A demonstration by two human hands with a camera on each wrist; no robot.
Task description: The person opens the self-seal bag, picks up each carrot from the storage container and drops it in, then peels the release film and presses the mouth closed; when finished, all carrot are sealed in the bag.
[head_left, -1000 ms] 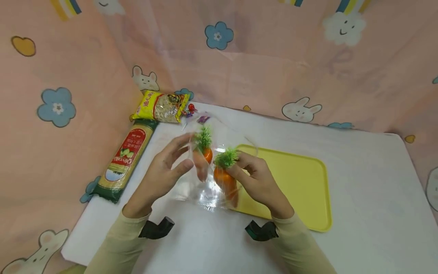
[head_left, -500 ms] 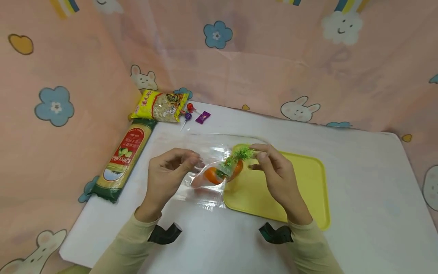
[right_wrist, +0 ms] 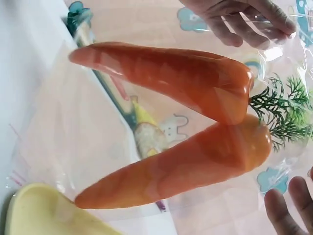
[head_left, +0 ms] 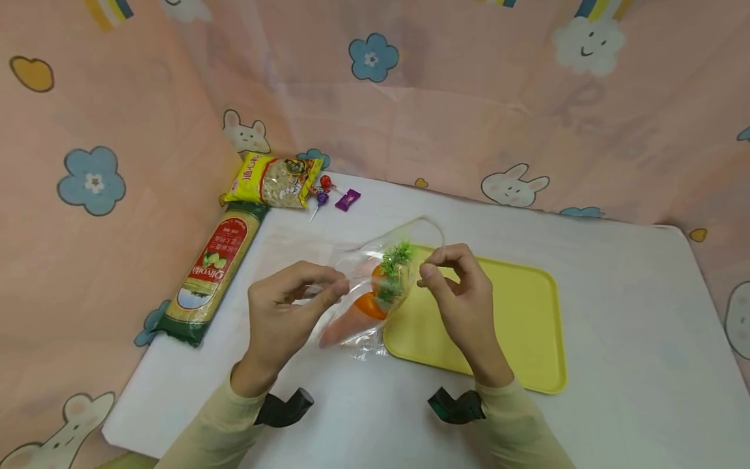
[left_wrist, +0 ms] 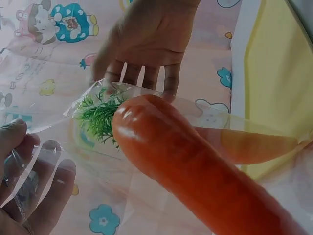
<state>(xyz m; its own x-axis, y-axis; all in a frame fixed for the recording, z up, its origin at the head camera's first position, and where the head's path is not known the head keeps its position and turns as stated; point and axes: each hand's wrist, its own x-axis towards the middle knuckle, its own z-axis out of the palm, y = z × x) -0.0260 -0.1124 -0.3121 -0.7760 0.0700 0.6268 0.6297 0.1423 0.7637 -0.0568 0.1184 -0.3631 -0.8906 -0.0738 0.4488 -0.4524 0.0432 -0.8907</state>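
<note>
Two orange carrots with green leafy tops lie inside a clear plastic bag (head_left: 357,257); in the right wrist view the upper carrot (right_wrist: 171,76) and lower carrot (right_wrist: 181,166) sit side by side, tips toward the bag's bottom. My left hand (head_left: 287,309) pinches one side of the bag's mouth between thumb and fingers. Opposite it, my right hand (head_left: 463,303) pinches the mouth's other edge with thumb and forefinger. The rim bows up in a loop between the hands, near the leafy tops (head_left: 395,267).
A yellow tray (head_left: 521,326) lies right of the bag, partly under it in the head view. Left and behind are a pasta packet (head_left: 213,270), a yellow snack bag (head_left: 275,182), a purple wrapped candy (head_left: 348,200) and lollipops (head_left: 323,195). Printed pink cloth (head_left: 439,130) walls the back.
The second carrot, first held by its leaves in my right hand, has gone fully into the bag. My right hand has let go of the leaves and moved onto the bag's edge.
</note>
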